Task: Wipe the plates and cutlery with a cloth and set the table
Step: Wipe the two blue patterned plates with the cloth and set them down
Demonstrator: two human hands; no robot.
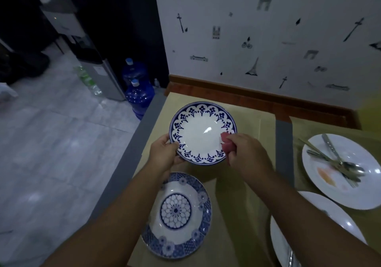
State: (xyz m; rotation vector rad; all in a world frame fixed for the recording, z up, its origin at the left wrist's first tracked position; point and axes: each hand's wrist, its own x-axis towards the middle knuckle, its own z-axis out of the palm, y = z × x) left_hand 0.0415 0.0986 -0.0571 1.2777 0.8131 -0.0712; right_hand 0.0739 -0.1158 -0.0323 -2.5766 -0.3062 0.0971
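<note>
Left hand (165,153): curled on the near-left rim of the blue-bordered plate (198,134), thumb on top, fingers out of sight beneath. The plate is held up off the table (247,122), tilted toward the camera.

Right hand (241,149): fingers bunched tight round a pink cloth (225,143), which is pressed against the plate's right inner edge.

Nearer than the held plate, lying flat: a second blue patterned plate (177,215), partly under the left forearm.

Right of the held plate, well apart: a white plate (321,184) with an orange smear, carrying a pile of cutlery (338,163). Nearer than that, another white plate (338,215), crossed by the right forearm.
</note>
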